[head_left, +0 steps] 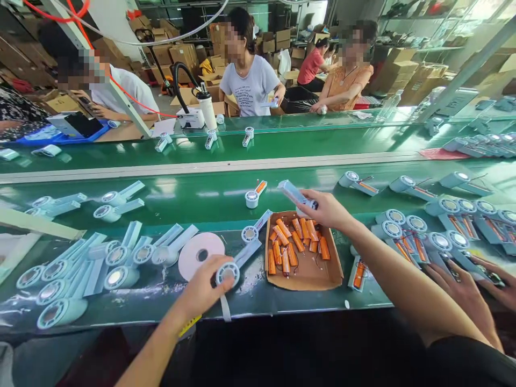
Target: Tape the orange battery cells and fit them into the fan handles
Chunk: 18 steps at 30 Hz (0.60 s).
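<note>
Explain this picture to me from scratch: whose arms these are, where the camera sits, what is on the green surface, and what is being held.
There is no machine here. The single picture comes from a camera worn on a person's head, looking forward and down, so the two bare arms reaching in from the bottom are that person's own.

The left hand has its grip on a pale blue fan shell, round head toward the fingers. The right hand holds another pale blue piece above a cardboard tray of orange cylinders with wires.

The green workbench carries many more fan shells and a white tape roll. The hands at lower right belong to a neighbouring person. More people sit across the bench.
</note>
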### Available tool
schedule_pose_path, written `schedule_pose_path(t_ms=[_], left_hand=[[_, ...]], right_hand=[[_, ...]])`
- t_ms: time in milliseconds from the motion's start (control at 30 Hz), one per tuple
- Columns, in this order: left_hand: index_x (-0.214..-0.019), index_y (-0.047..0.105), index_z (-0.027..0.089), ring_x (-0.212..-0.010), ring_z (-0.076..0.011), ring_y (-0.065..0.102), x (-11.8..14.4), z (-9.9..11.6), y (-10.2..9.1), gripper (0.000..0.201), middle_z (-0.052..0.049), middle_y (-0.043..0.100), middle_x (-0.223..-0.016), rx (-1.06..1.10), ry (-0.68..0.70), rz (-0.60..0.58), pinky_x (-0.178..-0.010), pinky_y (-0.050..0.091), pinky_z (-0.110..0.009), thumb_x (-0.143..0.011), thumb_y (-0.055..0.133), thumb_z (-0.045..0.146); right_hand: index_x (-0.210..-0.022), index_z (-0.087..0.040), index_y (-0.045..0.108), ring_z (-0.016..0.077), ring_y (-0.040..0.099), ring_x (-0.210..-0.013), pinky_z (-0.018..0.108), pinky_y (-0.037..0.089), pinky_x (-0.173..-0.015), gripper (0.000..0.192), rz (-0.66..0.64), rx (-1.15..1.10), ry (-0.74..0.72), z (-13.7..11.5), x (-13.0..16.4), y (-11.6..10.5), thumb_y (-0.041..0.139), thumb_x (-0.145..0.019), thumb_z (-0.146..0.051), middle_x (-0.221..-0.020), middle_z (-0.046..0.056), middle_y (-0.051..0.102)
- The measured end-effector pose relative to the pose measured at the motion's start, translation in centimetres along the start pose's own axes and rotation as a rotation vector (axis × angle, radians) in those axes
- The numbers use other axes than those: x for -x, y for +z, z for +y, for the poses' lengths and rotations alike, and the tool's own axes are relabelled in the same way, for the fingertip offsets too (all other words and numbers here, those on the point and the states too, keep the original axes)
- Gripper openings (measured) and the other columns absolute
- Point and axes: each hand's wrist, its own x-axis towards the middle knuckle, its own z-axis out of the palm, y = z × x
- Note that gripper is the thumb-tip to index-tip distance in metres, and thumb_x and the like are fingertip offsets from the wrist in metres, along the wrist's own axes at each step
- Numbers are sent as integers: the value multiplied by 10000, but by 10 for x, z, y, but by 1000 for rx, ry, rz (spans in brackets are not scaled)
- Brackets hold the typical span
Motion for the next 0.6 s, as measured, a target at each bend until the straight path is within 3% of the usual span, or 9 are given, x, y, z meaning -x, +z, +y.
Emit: schedule_pose_path(t_ms=[167, 233, 300, 367, 467, 600], left_hand=[[-1344, 685, 213, -1168, -284, 731, 22, -2, 66, 471, -112, 758, -1299, -68, -86, 78, -1013, 608, -425, -1016, 513, 506], [-1370, 677, 196, -1237, -299, 707, 22, -5, 81, 487, -127, 751, -1326, -132, -74, 106, -1067, 586, -450, -1017, 520, 492], [-1388, 675, 205, -1287, -293, 682, 23, -10, 84, 480, -122, 745, -1342, -181, -18, 119, -1107, 563, -446, -1027, 519, 479], [-1385, 682, 223, -1293, -278, 676, 24, -17, 73, 462, -111, 746, -1339, -219, 43, 148, -1131, 547, -438, -1044, 495, 473], [-1404, 673, 225, -1359, -305, 629, 20, -34, 35, 459, -123, 719, -1399, -322, 60, 182, -1195, 487, -492, -1034, 520, 449], [-1461, 637, 259, -1533, -433, 432, 9, -53, -16, 648, -126, 601, -1569, -529, -101, -29, -1248, 364, -650, -840, 779, 380]], right_hand=[[-1268, -200, 733, 255, 747, -1031, 294, 508, -876, 349, -230, 155, -99, -82, -22, 25, 535, -1038, -372, -1152, 87, 815], [-1279, -201, 723, 274, 748, -1067, 293, 506, -864, 359, -334, 260, -93, -113, -39, 41, 515, -1061, -396, -1144, 104, 816], [-1336, -216, 692, 301, 739, -1135, 311, 521, -872, 379, -403, 317, -109, -139, -57, 57, 518, -1063, -412, -1214, 123, 800], [-1402, -234, 648, 329, 733, -1166, 351, 546, -881, 412, -423, 330, -125, -159, -74, 73, 513, -1059, -420, -1287, 139, 775], [-1438, -212, 620, 359, 749, -1141, 416, 576, -880, 450, -444, 339, -114, -175, -94, 95, 466, -1069, -417, -1316, 181, 755], [-1285, -132, 731, 388, 745, -1174, 443, 590, -904, 380, -523, 358, -89, -180, -102, 119, 539, -1029, -338, -1312, 236, 751]])
